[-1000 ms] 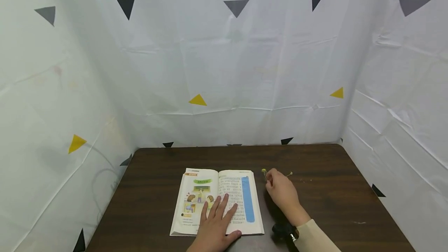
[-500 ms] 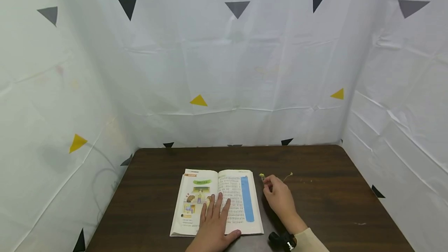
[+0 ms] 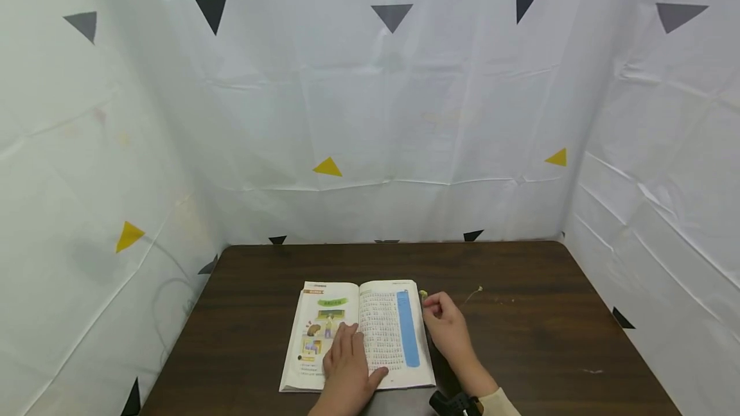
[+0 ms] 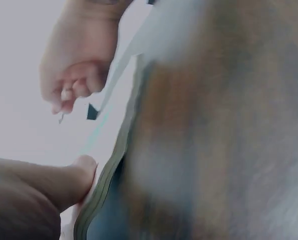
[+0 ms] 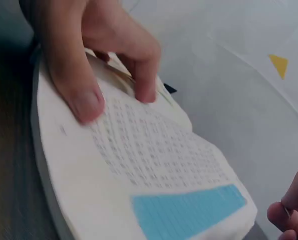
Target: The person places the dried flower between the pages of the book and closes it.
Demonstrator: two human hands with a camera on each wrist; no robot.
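Note:
An open book (image 3: 378,345) with a cartoon left page and a blue strip on the right page lies on the table. My left hand (image 3: 347,364) rests over the lower middle of its pages, fingers close together and thumb spread onto the right page. Just beyond the book's right edge, my right hand (image 3: 451,332) pinches a small yellow flower (image 3: 424,294) between thumb and fingertips. Its thin stem (image 4: 61,119) peeks out below the fingers in the left wrist view. The right wrist view shows the left thumb (image 5: 88,107) pressing the page; most of the flower is hidden there.
Another small flower on a thin stem (image 3: 474,293) lies to the right of the hand, with tiny crumbs (image 3: 507,301) nearby. The dark wooden table (image 3: 549,339) is bounded by white sheets (image 3: 376,114) with printed triangles. A black wrist device (image 3: 453,403) sits at the right cuff.
My right hand has moved left toward the book's edge, pinching the yellow flower, while the other flower stays behind. My left hand has slid slightly left and its fingers have drawn together.

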